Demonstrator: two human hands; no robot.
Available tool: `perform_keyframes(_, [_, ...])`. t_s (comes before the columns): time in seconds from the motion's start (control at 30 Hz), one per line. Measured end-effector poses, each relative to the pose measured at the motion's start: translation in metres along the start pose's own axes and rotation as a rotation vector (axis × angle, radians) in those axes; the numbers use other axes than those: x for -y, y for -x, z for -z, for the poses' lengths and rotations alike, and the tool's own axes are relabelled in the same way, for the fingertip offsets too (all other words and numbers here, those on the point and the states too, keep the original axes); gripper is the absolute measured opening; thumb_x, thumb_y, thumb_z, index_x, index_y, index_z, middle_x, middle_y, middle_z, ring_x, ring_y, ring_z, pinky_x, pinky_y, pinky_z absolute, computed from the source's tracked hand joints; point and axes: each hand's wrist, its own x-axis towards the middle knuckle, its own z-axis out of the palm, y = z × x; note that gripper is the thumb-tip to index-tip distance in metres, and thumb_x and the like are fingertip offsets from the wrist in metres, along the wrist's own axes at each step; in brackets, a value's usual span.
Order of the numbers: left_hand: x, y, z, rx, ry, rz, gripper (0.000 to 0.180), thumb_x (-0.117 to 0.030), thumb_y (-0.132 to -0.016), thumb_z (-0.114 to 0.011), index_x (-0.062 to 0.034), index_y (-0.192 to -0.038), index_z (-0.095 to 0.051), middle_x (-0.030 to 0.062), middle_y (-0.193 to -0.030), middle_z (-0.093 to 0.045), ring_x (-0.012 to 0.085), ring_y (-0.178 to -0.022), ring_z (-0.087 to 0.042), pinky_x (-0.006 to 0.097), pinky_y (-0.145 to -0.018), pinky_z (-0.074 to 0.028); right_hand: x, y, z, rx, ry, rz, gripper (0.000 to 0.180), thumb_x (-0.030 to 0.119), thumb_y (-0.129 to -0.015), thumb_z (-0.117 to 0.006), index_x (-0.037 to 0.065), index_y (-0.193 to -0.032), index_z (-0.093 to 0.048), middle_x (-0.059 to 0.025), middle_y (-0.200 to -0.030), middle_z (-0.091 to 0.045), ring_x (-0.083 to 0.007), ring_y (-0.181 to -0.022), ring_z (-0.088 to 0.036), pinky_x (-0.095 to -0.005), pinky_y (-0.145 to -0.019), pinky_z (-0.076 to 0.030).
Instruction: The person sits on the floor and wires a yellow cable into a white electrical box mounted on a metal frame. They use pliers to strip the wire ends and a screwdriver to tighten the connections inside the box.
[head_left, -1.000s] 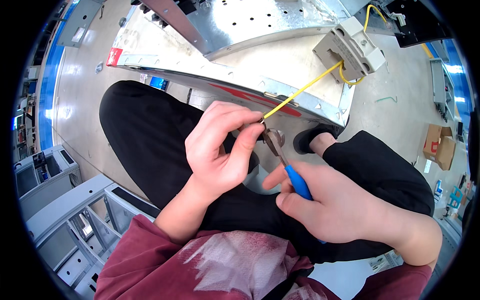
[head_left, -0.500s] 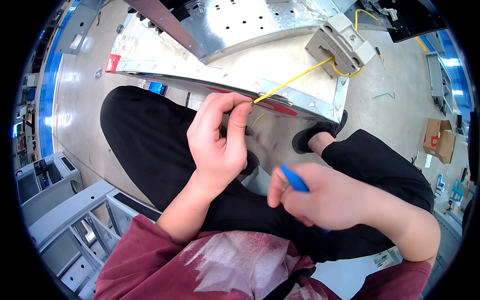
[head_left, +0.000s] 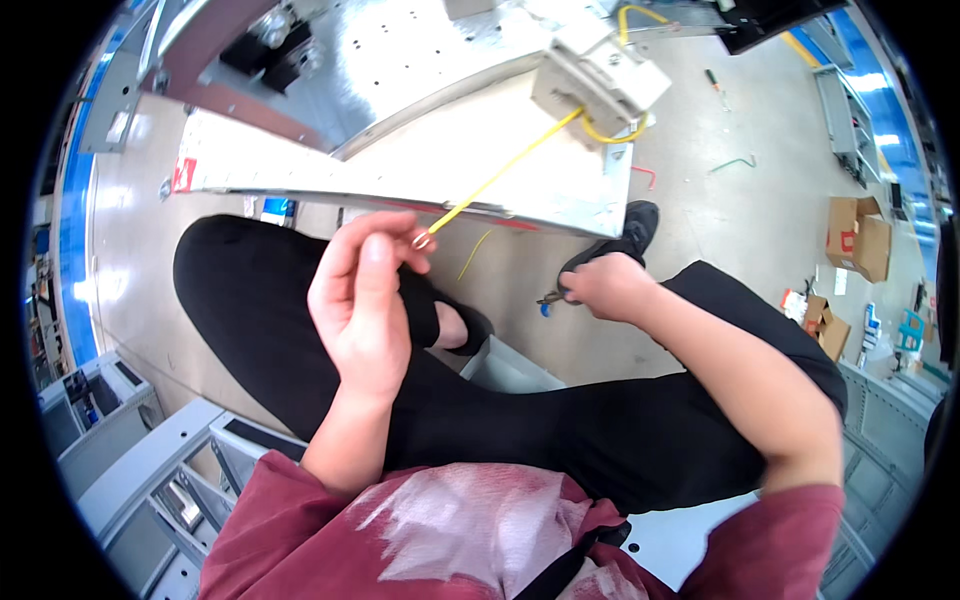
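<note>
The fingers of my left hand (head_left: 360, 300) are loosely curled, with the thumb apart from them. Against its fingertips lies the end of a yellow wire (head_left: 505, 171), bent into a small copper-coloured loop (head_left: 422, 240). That wire runs up to a pale block-shaped part (head_left: 600, 75) on the corner of the metal cabinet frame (head_left: 470, 165). Over the floor near my shoe, my right hand (head_left: 612, 287) is closed around a small hand tool (head_left: 549, 298); dark metal and a bit of blue stick out past the fingers, and the rest is hidden.
A yellow wire offcut (head_left: 474, 255) lies on the floor before me. Farther right are a screwdriver (head_left: 714, 82), a green hex key (head_left: 735, 163), a red hex key (head_left: 645, 175) and a cardboard box (head_left: 858, 238). Grey metal frames (head_left: 190, 450) stand at the lower left.
My left thumb has come away from the wire's end, where the loop now shows. My right hand has moved up and away with the blue-handled tool. The view has shifted.
</note>
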Motion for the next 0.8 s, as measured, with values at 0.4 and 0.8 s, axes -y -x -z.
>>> perform_keyframes(0.4, [-0.003, 0.007, -0.007, -0.002, -0.111, -0.166, 0.014, 0.004, -0.105, -0.071, 0.0044, -0.118, -0.070, 0.0104, -0.108, -0.072, 0.0155, -0.094, -0.070, 0.026, -0.084, -0.056, -0.030, -0.169, -0.118, -0.926, -0.406, -0.691, 0.052, 0.026, -0.094, -0.081, 0.008, -0.139, -0.061, -0.0156, -0.136, -0.059, -0.0389, -0.134, -0.056, -0.0547, -0.111, -0.049])
perform_keyframes(0.8, [-0.001, 0.006, -0.011, -0.001, -0.059, -0.102, 0.014, -0.001, -0.107, -0.072, 0.0031, -0.120, -0.069, 0.0150, -0.107, -0.077, 0.0183, -0.093, -0.073, 0.030, -0.086, -0.058, -0.071, -0.138, -0.080, -0.172, -0.760, -0.611, 0.035, 0.017, -0.095, -0.057, -0.009, -0.110, -0.075, -0.0255, -0.114, -0.079, -0.0398, -0.101, -0.081, -0.0471, -0.078, -0.065])
